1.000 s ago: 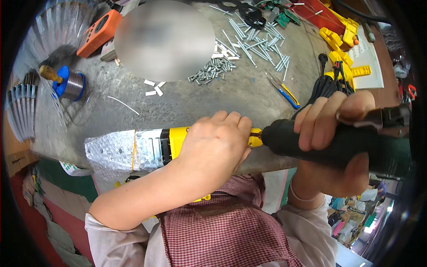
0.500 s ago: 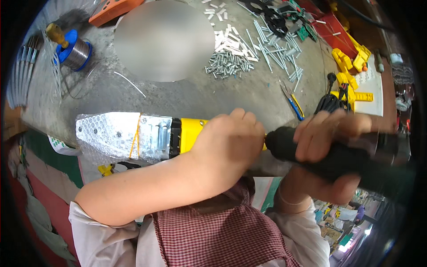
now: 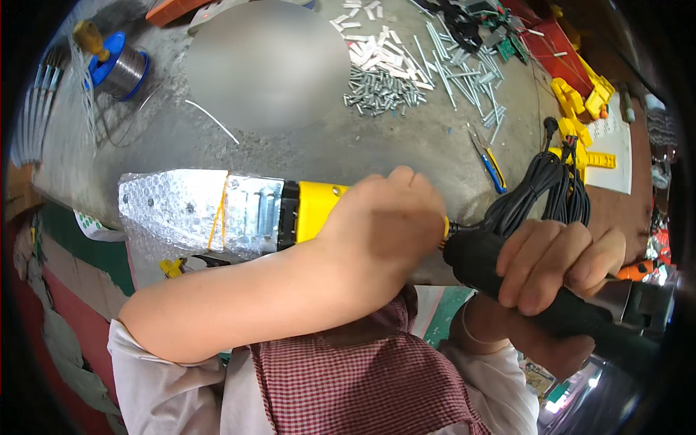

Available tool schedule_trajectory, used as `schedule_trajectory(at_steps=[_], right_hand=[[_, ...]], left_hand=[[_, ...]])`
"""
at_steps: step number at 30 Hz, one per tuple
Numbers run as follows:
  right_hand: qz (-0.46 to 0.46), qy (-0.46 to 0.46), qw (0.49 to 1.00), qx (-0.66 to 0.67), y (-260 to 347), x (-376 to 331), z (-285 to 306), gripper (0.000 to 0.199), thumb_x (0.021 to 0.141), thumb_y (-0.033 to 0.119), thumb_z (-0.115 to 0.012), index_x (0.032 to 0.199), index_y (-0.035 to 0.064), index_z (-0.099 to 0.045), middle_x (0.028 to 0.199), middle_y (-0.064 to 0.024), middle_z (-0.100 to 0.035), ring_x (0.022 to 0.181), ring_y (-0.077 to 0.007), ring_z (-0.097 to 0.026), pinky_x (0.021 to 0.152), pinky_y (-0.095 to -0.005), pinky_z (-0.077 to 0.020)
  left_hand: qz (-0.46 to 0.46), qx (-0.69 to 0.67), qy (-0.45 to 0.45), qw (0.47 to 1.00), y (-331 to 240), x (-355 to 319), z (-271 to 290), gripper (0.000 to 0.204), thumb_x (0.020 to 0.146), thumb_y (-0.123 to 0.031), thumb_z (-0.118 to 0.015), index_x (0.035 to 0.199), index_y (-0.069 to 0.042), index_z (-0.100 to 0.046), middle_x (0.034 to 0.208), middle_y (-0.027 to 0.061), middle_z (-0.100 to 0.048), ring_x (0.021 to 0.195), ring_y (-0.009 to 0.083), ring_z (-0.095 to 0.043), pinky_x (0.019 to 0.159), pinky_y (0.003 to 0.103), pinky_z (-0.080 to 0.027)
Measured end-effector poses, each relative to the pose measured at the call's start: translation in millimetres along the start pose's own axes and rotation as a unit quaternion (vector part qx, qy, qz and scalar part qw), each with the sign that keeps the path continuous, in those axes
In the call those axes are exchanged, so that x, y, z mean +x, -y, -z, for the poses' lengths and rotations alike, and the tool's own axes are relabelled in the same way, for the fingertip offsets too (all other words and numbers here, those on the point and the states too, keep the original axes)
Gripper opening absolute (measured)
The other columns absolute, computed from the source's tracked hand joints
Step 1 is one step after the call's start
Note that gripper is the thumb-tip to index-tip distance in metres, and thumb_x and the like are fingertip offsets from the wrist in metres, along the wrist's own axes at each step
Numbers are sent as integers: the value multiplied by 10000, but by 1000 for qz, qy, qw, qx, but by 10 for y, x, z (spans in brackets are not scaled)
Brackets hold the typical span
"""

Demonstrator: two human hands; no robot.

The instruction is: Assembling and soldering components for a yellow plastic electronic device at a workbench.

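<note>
I hold a power tool level above the grey worktop point(image 3: 304, 148). My left hand point(image 3: 380, 225) wraps around its yellow body point(image 3: 315, 210). My right hand point(image 3: 558, 261) grips the black handle point(image 3: 507, 279) at the right. The tool's metal front end is covered in bubble wrap point(image 3: 174, 210) tied with a thin band and points left. A coiled black cable point(image 3: 540, 188) hangs just behind the handle.
A pile of small metal screws and pins point(image 3: 395, 72) lies at the back of the worktop. A blue spool of wire point(image 3: 116, 65) stands at the far left. Yellow plastic parts point(image 3: 580, 109) and a small blue-handled tool point(image 3: 493, 163) lie at the right.
Both hands keep their grip on the tool. The tool sits a little lower and further left in view, and the worktop items have slid toward the top.
</note>
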State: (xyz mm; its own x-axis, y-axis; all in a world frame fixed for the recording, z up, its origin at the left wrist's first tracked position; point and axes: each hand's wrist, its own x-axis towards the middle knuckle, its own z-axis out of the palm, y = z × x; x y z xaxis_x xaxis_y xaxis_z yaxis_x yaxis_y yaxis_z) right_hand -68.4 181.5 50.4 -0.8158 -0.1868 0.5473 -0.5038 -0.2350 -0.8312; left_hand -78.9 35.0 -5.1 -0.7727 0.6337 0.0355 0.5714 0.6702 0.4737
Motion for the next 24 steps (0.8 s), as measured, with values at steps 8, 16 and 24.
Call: schedule_trajectory(at_steps=[8,16,24], right_hand=[[-43,-16,998,50,-71,8,53,768,723,527,-807,1183,24,-453,698,-50,-606,571,-180,-578,541,-310,-463],[21,50,995,78,280,247,-218,494,772,337,-713,1088,12,-516,723,20,-506,640,-72,-491,662,-234,-377],[9,171,982,80,251,174,-563,498,758,361,-759,1039,39,-504,709,14,-558,603,-81,-543,613,-215,-426]], left_hand=[[-26,2,-63,998,-11,-298,103,276,727,-164,-648,980,-54,-631,1032,104,-617,1025,249,-587,909,352,-465],[-34,99,-156,982,230,-992,-66,535,773,-268,-651,1299,-225,-561,1434,-26,-475,1344,204,-433,1025,520,-359],[-113,69,-266,955,491,-924,-97,267,830,-196,-604,1084,-119,-632,1170,6,-618,1227,168,-514,988,425,-426]])
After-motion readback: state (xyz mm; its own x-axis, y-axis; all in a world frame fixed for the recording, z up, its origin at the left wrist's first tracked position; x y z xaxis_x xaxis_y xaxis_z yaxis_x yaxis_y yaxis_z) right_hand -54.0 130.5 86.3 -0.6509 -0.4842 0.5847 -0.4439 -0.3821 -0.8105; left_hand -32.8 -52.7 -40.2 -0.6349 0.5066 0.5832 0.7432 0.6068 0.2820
